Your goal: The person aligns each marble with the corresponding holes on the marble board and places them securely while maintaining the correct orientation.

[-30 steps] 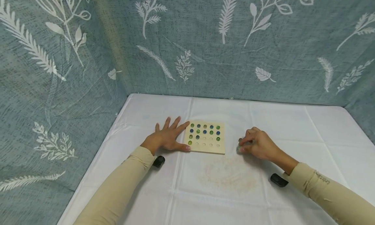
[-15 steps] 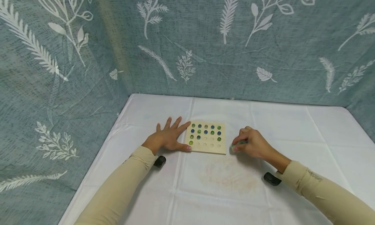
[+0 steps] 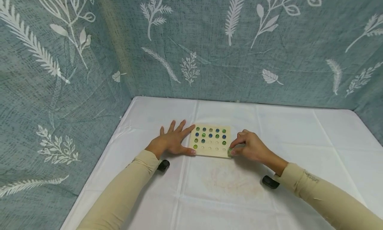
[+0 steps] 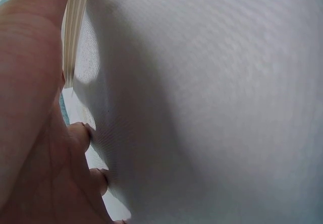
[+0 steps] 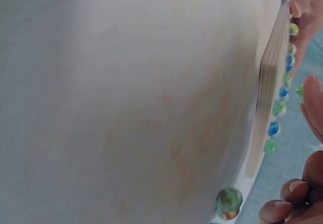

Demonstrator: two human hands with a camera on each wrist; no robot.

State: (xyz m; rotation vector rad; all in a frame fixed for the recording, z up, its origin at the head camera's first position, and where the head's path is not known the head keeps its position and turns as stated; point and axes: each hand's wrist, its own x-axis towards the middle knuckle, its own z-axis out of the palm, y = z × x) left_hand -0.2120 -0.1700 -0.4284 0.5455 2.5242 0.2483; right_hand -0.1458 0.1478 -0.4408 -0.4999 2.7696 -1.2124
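Observation:
A pale wooden board (image 3: 212, 153) with rows of round hollows lies flat on the white table. Green, blue and clear glass marbles (image 3: 210, 135) sit in its back rows and along its left side; several front hollows are bare. My left hand (image 3: 170, 142) is spread beside the board, thumb and index finger touching its left corners. In the left wrist view, the board's layered edge (image 4: 76, 32) shows beside that hand. My right hand (image 3: 249, 147) is over the board's right front corner. It pinches a green marble (image 5: 300, 94), seen at the thumb tip in the right wrist view.
In the right wrist view, a green marble (image 5: 229, 199) and a reddish one overlap near the board, below the curled fingers. A white cloth (image 3: 221, 196) with a faint orange stain covers the table. Patterned blue-green curtains (image 3: 191, 44) hang behind and at left.
My right hand has moved left from the tablecloth to the board's right front corner with the green marble. The left hand has stayed against the board.

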